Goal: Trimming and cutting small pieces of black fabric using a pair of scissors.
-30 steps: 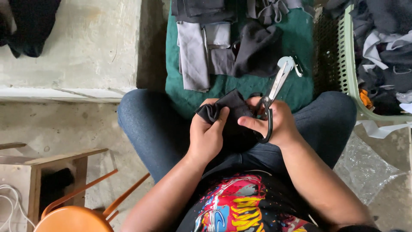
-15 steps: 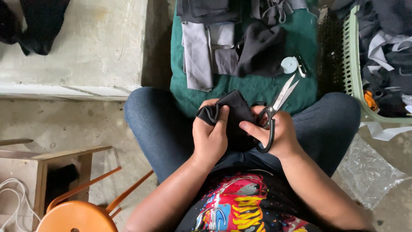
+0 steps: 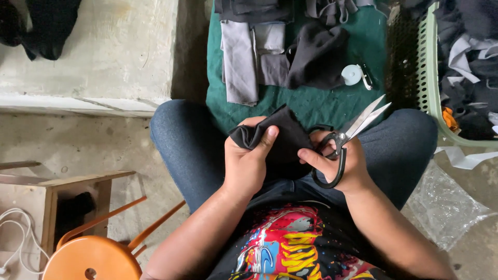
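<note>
My left hand (image 3: pixel 250 162) grips a bunched piece of black fabric (image 3: pixel 282 136) above my lap, thumb pressed on its top. My right hand (image 3: pixel 340 165) holds black-handled scissors (image 3: pixel 351 134), fingers through the loops, while its index finger touches the fabric's right edge. The steel blades point up and to the right, slightly apart, clear of the cloth. My jeans-clad knees frame both hands.
A green cloth (image 3: pixel 311 101) ahead carries grey fabric pieces (image 3: pixel 239 59), a black garment (image 3: pixel 316 54) and a white tape roll (image 3: pixel 352 74). A pale green basket (image 3: pixel 431 78) of dark scraps stands right. An orange stool (image 3: pixel 91 256) and wooden frame (image 3: pixel 67 181) sit lower left. Clear plastic wrap (image 3: pixel 446 205) lies right.
The scissors have tilted lower and further right, blades opening a little. My right index finger now rests on the fabric's edge. My left hand keeps its grip.
</note>
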